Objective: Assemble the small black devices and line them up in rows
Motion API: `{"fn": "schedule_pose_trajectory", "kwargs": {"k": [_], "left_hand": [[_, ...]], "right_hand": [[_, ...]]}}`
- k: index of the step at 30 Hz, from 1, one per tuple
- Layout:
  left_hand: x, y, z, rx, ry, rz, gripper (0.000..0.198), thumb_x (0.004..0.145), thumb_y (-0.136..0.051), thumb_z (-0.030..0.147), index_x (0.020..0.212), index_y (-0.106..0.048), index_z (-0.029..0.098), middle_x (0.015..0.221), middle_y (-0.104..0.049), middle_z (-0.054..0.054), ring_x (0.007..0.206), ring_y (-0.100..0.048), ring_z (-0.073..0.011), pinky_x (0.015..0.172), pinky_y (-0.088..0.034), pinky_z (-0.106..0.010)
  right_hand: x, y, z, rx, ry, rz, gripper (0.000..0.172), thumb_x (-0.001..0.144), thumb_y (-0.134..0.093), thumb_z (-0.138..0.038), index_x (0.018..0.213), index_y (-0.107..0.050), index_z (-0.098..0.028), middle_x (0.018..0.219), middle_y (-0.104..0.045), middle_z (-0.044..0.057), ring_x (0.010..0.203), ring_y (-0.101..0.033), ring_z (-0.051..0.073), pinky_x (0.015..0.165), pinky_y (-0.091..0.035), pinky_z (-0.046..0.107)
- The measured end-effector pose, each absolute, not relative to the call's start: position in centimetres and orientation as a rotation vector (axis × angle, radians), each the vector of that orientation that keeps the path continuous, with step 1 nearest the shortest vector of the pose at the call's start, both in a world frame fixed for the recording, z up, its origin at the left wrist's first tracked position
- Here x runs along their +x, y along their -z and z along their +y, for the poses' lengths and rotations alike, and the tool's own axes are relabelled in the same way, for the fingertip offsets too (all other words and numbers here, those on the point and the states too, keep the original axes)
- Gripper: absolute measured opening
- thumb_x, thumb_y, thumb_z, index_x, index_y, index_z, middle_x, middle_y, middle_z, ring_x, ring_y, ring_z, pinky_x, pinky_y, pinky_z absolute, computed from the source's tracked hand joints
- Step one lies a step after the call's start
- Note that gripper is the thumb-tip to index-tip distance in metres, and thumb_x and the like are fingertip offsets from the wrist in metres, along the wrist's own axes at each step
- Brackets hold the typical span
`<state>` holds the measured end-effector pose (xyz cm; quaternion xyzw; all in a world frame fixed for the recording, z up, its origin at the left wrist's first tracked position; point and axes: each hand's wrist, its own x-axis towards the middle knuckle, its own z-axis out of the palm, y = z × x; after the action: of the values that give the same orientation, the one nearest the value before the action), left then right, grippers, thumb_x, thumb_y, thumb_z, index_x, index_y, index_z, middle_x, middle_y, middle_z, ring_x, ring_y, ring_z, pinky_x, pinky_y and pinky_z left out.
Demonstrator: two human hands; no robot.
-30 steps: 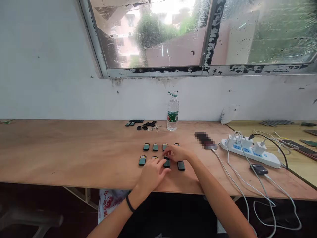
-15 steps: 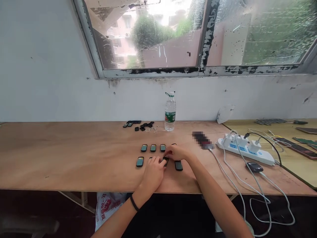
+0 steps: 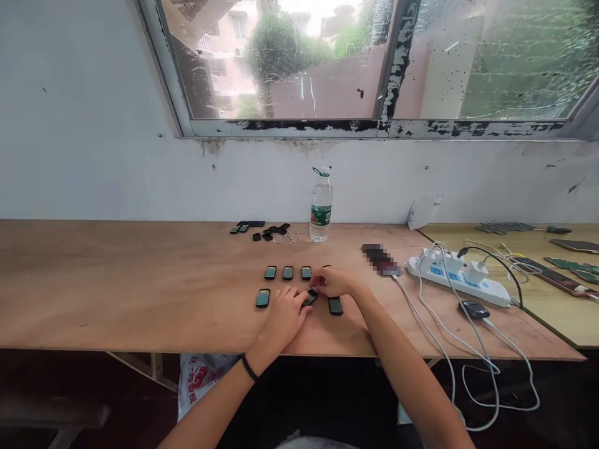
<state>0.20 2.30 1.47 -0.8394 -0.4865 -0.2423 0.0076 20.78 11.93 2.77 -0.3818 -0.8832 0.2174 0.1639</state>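
Two short rows of small black devices with greenish screens lie on the wooden table (image 3: pixel 116 280). My left hand (image 3: pixel 282 316) and my right hand (image 3: pixel 337 283) meet over the near row, fingers pinched on one small black device (image 3: pixel 309 298), which sits tilted between them. Other devices lie beside them: one at the near left (image 3: pixel 262 298), one at the near right (image 3: pixel 336 305), and three in the far row (image 3: pixel 287 272). A black band circles my left wrist.
A water bottle (image 3: pixel 321 204) stands by the wall, with a scatter of small black parts (image 3: pixel 262 230) to its left. At the right lie a white power strip (image 3: pixel 457 279) with chargers, trailing cables and a black adapter (image 3: pixel 473 308). A second table (image 3: pixel 552 274) adjoins.
The device between my hands has turned from lying straight to tilted. The view has shifted slightly downward and my hands have stayed over the near row.
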Motion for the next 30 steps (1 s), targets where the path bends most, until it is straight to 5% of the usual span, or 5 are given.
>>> {"fn": "schedule_pose_trajectory", "kwargs": {"k": [7, 16, 23, 30], "left_hand": [[0.1, -1.2, 2.5, -2.619, 0.799, -1.469, 0.013, 0.096, -0.061, 0.021, 0.104, -0.071, 0.024, 0.106, -0.068, -0.006, 0.104, -0.059, -0.0264, 0.085, -0.043, -0.041], [0.4, -0.9, 2.4, -2.580, 0.773, -1.478, 0.014, 0.094, -0.062, 0.017, 0.102, -0.071, 0.023, 0.106, -0.067, -0.006, 0.101, -0.058, -0.0268, 0.084, -0.042, -0.041], [0.4, -1.0, 2.3, -2.573, 0.760, -1.484, 0.013, 0.095, -0.061, 0.019, 0.103, -0.071, 0.023, 0.106, -0.068, -0.006, 0.102, -0.059, -0.0263, 0.085, -0.043, -0.041], [0.4, -0.8, 2.3, -2.574, 0.763, -1.467, 0.011, 0.096, -0.061, 0.020, 0.102, -0.071, 0.022, 0.106, -0.068, -0.006, 0.101, -0.059, -0.0249, 0.084, -0.043, -0.040]], "right_hand": [[20.5, -3.1, 11.7, -1.128, -0.610, -2.513, 0.035, 0.074, -0.055, -0.003, 0.097, -0.077, -0.017, 0.081, -0.074, 0.004, 0.065, -0.060, 0.014, 0.056, -0.040, 0.021], [21.2, -2.7, 12.2, -0.980, -0.853, -2.439, 0.024, 0.071, -0.057, -0.005, 0.088, -0.072, -0.014, 0.071, -0.070, 0.001, 0.064, -0.061, 0.014, 0.057, -0.043, 0.021], [21.9, -3.2, 12.3, -0.987, -0.774, -2.402, 0.038, 0.065, -0.054, 0.001, 0.094, -0.075, -0.013, 0.094, -0.074, 0.005, 0.078, -0.063, 0.016, 0.068, -0.048, 0.023], [23.6, -3.4, 12.5, -1.195, -0.924, -2.441, 0.025, 0.070, -0.072, -0.014, 0.094, -0.080, -0.014, 0.089, -0.073, 0.005, 0.079, -0.062, 0.018, 0.067, -0.047, 0.025]]}}
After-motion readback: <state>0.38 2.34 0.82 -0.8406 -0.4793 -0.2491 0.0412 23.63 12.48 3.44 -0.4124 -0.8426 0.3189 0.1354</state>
